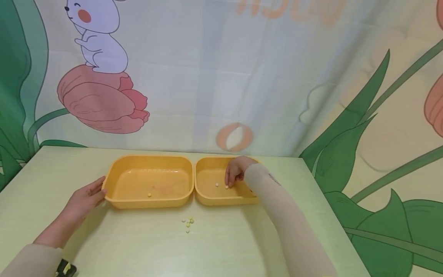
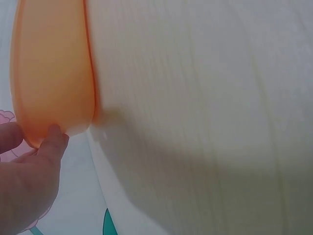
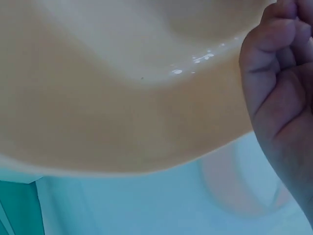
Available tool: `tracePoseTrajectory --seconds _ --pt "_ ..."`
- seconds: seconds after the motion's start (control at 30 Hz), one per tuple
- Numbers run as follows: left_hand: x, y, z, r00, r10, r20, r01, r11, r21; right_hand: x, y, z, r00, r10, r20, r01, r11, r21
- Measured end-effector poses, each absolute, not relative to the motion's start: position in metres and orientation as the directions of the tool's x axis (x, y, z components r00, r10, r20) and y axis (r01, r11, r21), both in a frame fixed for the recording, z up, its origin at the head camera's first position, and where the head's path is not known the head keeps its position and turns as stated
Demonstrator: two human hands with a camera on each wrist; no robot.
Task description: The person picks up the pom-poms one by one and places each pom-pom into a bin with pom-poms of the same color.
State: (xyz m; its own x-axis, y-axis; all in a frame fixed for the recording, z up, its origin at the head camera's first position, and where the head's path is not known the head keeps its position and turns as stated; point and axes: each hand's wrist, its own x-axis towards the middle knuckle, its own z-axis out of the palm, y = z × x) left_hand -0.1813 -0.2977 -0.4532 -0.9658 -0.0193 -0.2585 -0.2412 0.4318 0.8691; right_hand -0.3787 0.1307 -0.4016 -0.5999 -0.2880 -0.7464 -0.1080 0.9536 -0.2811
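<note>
The left hand (image 1: 84, 200) is touching the big tray (image 1: 149, 203), grip spread apart. In the small tray (image 1: 221, 201), the right hand (image 1: 236, 171) is reaching a bead (image 1: 227, 187); whether it is pinching, I cannot tell. Loose beads (image 1: 188, 225) are lying on the bench (image 1: 138, 246).

2 yellow trays (image 1: 149, 204) stand side by side, small beads (image 1: 188, 225) inside and in front.
</note>
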Motion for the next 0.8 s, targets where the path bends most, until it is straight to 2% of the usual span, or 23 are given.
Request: tracePoseTrajectory --seconds 0.23,0.5,0.8 --pt "-0.181 -0.297 -0.453 -0.966 -0.019 -0.257 -0.241 0.419 0.875 -0.365 0.136 -0.384 -0.661 -0.407 -0.631 -0.243 0.911 -0.333" --pt "-0.181 -0.297 -0.454 -0.961 -0.025 -0.274 -0.259 0.421 0.869 -0.339 0.149 -0.370 -0.725 -0.559 -0.402 -0.376 0.811 -0.449" --pt "-0.182 -0.298 -0.454 -0.957 -0.026 -0.288 -0.270 0.433 0.860 -0.284 0.152 -0.373 -0.793 -0.589 -0.157 -0.363 0.663 -0.655"
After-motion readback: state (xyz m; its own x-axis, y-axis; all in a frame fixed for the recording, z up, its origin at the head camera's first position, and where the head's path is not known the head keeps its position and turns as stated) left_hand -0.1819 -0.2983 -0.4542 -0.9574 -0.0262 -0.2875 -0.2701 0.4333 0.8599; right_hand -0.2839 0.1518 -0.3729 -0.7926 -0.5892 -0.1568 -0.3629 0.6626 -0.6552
